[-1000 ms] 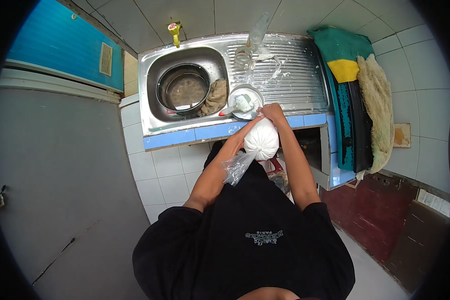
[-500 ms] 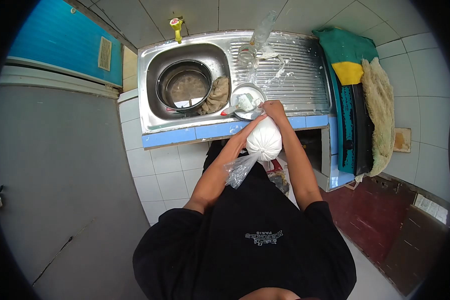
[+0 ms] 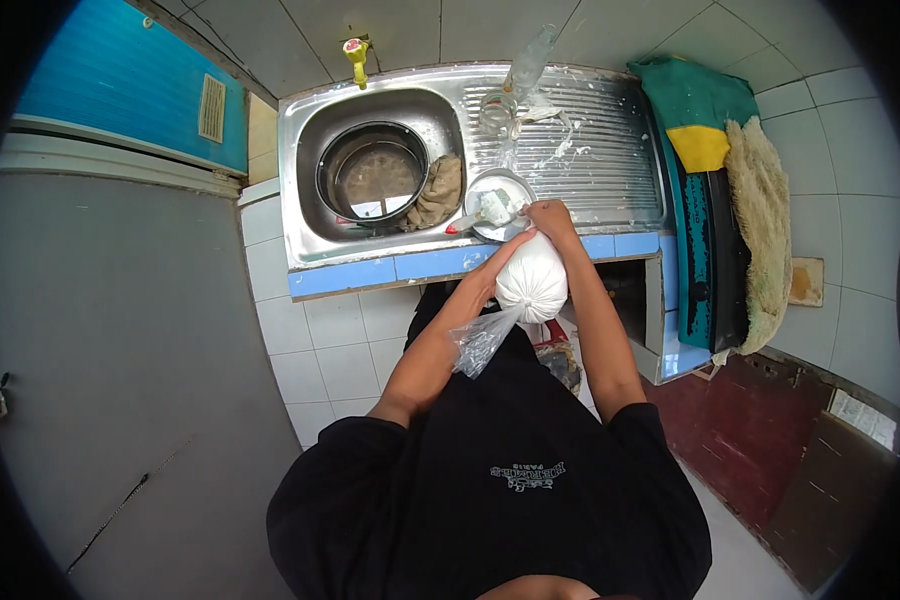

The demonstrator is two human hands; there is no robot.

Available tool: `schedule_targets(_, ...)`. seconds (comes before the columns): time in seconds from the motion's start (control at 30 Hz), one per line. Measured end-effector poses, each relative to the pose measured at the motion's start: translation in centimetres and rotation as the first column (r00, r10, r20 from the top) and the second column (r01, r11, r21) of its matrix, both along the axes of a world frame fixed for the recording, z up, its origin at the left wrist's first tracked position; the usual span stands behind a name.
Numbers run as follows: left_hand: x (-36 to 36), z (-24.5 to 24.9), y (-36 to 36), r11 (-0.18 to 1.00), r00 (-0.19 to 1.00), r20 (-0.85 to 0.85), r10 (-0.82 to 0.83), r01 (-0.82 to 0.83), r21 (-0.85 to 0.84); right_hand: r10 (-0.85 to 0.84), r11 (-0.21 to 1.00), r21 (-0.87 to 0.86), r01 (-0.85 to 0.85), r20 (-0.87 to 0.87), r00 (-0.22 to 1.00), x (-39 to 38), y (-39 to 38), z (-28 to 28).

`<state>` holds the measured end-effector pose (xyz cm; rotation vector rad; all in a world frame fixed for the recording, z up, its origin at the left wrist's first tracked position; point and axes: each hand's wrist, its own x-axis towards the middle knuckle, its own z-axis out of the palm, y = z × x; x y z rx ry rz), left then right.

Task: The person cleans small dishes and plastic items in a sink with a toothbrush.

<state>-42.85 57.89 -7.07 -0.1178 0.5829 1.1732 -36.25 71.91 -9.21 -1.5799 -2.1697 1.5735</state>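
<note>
A knotted clear plastic bag (image 3: 532, 283) full of something white is held at the sink's front edge, its loose tail toward my body. Along its left side wraps my left hand (image 3: 507, 254). My right hand (image 3: 550, 215) is closed at the bag's far end, beside the bowl; what its fingertips pinch there is too small to make out clearly. Just beyond both hands stands a round metal bowl (image 3: 478, 183) with white stuff in it. A brush or spatula with a red-tipped handle (image 3: 454, 228) rests across the bowl's left rim.
Left of the bowl, the sink basin (image 3: 310, 140) holds a dark round pan (image 3: 322, 172) of water and a brown cloth (image 3: 440, 195). Glass jars (image 3: 496, 112) and a clear bottle (image 3: 532, 60) are at the back of the white-spattered drainboard (image 3: 610, 150). A shaggy cloth (image 3: 760, 230) hangs at the right.
The view has shifted very slightly. Both hands keep their places on the bag, and nothing else has visibly moved.
</note>
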Motion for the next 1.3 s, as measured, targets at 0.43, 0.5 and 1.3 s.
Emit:
schedule_targets(0.43,0.1,-0.5,0.3,0.997,0.993,0.096,0.074,-0.075,0.002,0.086,0.994,-0.07,-0.08,0.083,0.993,-0.1,0.7,-0.4)
schedule_targets(0.5,0.2,-0.5,0.3,0.997,0.991,0.116,0.072,-0.073,0.009,0.107,0.993,-0.063,-0.101,0.106,0.989,-0.2,0.6,0.1)
schedule_targets(1.3,0.8,-0.6,0.4,0.994,0.985,0.133,0.11,-0.111,0.0,0.184,0.982,-0.066,-0.175,0.157,0.97,0.4,0.6,0.9)
